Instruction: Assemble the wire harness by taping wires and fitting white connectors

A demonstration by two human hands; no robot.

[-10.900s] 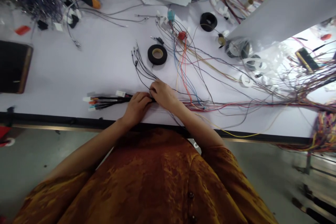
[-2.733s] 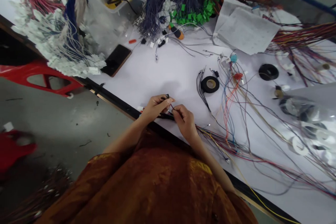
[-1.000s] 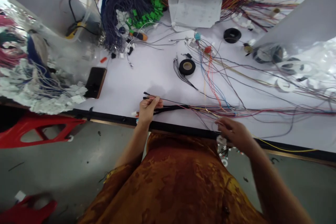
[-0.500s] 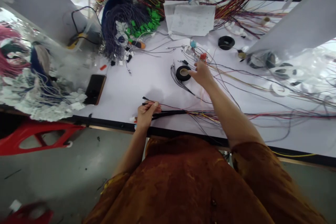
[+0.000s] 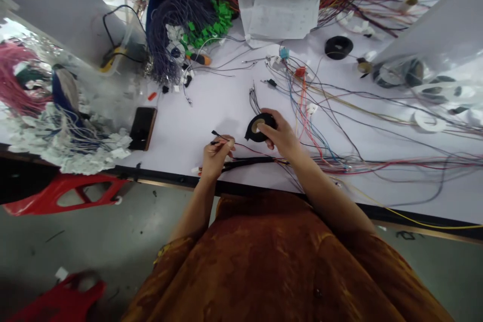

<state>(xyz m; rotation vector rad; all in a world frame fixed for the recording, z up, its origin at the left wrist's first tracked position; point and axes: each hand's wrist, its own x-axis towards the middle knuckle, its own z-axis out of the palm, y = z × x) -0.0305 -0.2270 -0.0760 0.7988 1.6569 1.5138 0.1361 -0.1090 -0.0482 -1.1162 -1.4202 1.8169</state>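
My left hand [image 5: 216, 156] is closed near the front edge of the white table [image 5: 196, 126], pinching thin wires with black ends and gripping a black taped wire bundle [image 5: 249, 162] that runs off to the right. My right hand [image 5: 281, 136] is closed on a roll of black tape [image 5: 257, 128], held just above the table right of my left hand. Loose coloured wires [image 5: 313, 131] fan out from the bundle to the right.
A dark phone [image 5: 142, 128] lies to the left. Behind it are white connector heaps [image 5: 75, 146], purple wires [image 5: 173, 25] and green connectors [image 5: 211, 22]. Papers [image 5: 283, 10] and a second black tape roll [image 5: 338, 47] lie at the back. A red stool [image 5: 60, 193] stands below left.
My right hand reached out to the black tape roll, took hold of it and brought it back toward my left hand, which kept holding the wires.
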